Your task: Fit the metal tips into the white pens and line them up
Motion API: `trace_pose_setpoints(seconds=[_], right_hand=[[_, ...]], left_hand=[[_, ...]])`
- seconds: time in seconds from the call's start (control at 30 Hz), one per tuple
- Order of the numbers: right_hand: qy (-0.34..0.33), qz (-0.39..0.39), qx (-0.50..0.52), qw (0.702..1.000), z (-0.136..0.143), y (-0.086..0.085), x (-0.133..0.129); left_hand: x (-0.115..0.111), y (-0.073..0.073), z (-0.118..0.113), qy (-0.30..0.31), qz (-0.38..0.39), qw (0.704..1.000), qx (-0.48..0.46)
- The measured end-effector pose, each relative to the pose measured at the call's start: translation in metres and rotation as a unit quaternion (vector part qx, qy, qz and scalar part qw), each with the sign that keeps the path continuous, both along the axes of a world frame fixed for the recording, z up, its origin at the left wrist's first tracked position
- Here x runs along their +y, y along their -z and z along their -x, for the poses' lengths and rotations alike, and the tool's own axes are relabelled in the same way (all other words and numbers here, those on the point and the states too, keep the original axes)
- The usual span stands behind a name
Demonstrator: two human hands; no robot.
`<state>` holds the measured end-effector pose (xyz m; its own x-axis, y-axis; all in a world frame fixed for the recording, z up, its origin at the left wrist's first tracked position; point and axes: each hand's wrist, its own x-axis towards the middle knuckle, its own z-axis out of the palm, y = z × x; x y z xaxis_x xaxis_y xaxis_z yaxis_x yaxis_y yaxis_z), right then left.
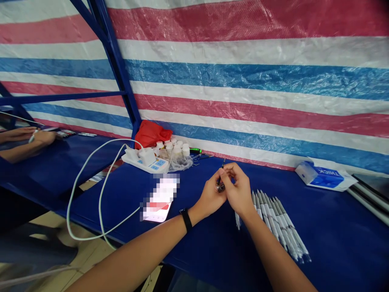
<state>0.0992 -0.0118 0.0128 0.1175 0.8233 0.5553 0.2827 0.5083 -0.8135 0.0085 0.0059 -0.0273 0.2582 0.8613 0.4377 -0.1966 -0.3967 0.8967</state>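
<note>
My left hand (210, 198), with a black band on the wrist, and my right hand (238, 187) meet above the blue table (206, 247). Both have their fingers closed around a slim dark tool with a thin tip (223, 165) that points up and away. Fingers cover most of it, so its exact kind does not show. Just to the right, partly behind my right forearm, several white pens with grey tips (278, 223) lie side by side in clear plastic sleeves.
A lit phone (159, 200) lies left of my hands, near a white power strip (146, 162) with looping cables. Behind are small white-capped bottles (179, 150), a red bag (152, 134) and a green-black tool (195, 150). A tissue pack (325, 176) is right. Another person's hands (42, 138) work far left.
</note>
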Motion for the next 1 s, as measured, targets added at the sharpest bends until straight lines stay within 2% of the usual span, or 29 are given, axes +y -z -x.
trace_pose_setpoints(seconds=[0.13, 0.3, 0.47, 0.6, 0.67, 0.73, 0.83, 0.9, 1.0], right_hand=[[-0.005, -0.036, -0.08, 0.996, 0.004, -0.001, -0.003], [0.024, -0.052, -0.094, 0.994, 0.0, 0.0, -0.002], [-0.023, 0.003, -0.139, 0.99, -0.007, 0.006, 0.007], [-0.061, 0.09, -0.095, 0.99, -0.012, 0.011, 0.014], [-0.033, 0.079, -0.051, 0.995, -0.013, 0.01, 0.016], [0.032, 0.039, 0.019, 0.999, -0.015, 0.006, 0.017], [0.129, -0.023, 0.142, 0.981, -0.019, -0.003, 0.017], [0.164, -0.057, 0.186, 0.967, -0.023, -0.009, 0.016], [0.169, -0.085, 0.188, 0.964, -0.024, -0.015, 0.013]], left_hand=[[0.001, -0.003, 0.002, -0.017, 0.027, 0.999, -0.02], [0.002, -0.004, 0.002, -0.058, 0.023, 0.997, -0.054], [0.009, 0.001, 0.003, -0.087, 0.0, 0.994, -0.072], [0.012, 0.001, 0.006, -0.129, -0.019, 0.991, -0.037], [0.012, -0.001, 0.006, -0.133, -0.003, 0.991, -0.001], [0.012, -0.003, 0.006, -0.118, 0.034, 0.991, 0.048], [0.011, -0.006, 0.006, -0.089, 0.064, 0.988, 0.111], [0.01, -0.007, 0.006, -0.068, 0.046, 0.987, 0.135], [0.007, -0.008, 0.007, -0.043, 0.001, 0.986, 0.163]])
